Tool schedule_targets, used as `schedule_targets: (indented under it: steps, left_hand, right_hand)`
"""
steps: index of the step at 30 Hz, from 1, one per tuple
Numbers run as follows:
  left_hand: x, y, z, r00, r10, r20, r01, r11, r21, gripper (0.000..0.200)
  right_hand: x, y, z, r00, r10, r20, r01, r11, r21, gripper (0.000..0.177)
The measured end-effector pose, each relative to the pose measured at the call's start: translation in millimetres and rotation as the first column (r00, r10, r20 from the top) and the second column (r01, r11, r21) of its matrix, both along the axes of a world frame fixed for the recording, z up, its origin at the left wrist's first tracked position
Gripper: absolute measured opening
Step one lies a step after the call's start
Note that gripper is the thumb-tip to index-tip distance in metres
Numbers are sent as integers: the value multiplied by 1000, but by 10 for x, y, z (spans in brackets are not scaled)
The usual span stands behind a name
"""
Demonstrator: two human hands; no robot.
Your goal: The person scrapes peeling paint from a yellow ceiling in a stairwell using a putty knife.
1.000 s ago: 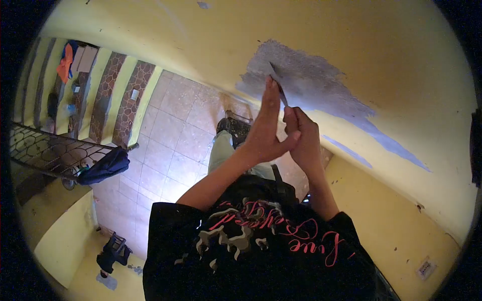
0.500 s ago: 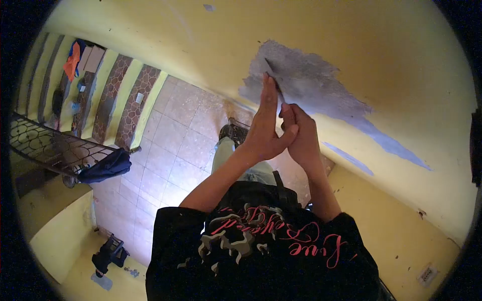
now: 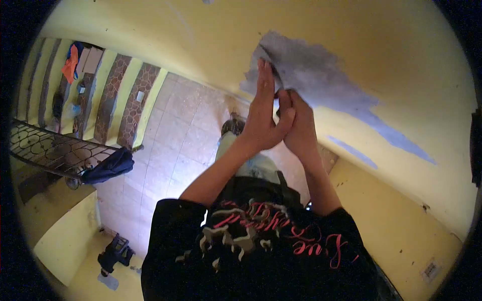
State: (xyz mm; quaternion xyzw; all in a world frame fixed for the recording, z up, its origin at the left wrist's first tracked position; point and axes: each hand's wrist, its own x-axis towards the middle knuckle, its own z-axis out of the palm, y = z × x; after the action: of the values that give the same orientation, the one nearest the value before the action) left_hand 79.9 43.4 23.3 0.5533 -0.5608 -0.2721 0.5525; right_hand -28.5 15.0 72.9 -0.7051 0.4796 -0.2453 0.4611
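Observation:
My right hand is closed around the handle of a putty knife, whose thin dark blade lies against the wall. My left hand has its fingers stretched out flat along the blade, and its thumb crosses over to my right hand. The blade's edge rests near the upper left border of a grey patch on the yellow wall. Most of the handle is hidden inside my right hand.
Below are a tiled floor and my shoe. Stone-faced steps rise at the left, beside an iron railing with a dark cloth over it. Another person is at the lower left. A wall socket sits lower right.
Both hands and the putty knife have shifted slightly up and left, the blade edge nearing the patch's upper left border. The whole view has moved a little too.

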Motion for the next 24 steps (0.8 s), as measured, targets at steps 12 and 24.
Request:
schedule_targets:
  steps: [12,24]
  left_hand:
    - [-15,-67,115,989,98,112,-85,989,-118,90]
    - [-49,40,262,998,64,24,-62,995,-78,95]
  right_hand:
    - [62,-79,234,1000,-1,23,2,1000,-11,29]
    - [4,-5,223,999,14,41,-13,1000,-24,26]
